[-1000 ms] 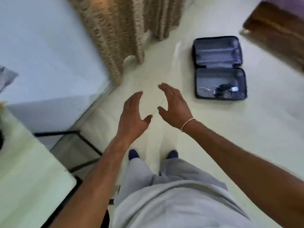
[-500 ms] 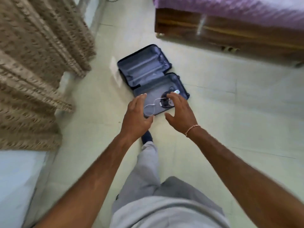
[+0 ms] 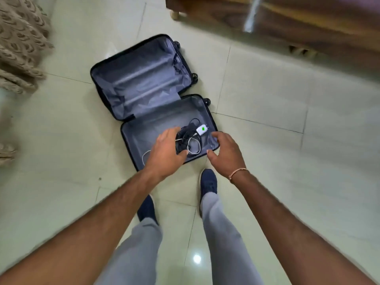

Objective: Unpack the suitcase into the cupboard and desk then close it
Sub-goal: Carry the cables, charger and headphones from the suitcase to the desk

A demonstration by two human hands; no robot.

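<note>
The suitcase (image 3: 144, 83) is lying wide open on the tiled floor (image 3: 267, 120), a tangle of cables (image 3: 189, 138) and a white charger (image 3: 202, 130) sitting in its near half. Both hands are reaching over it, left hand (image 3: 166, 153) and right hand (image 3: 226, 153) loose-fingered, grasping nothing.

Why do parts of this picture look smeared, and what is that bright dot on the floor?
Head view: the wooden furniture and curtain at the edges are motion-blurred, while the suitcase stays fairly sharp; the dot is glare on glossy tile; the wide lens bends the tile lines.
</note>
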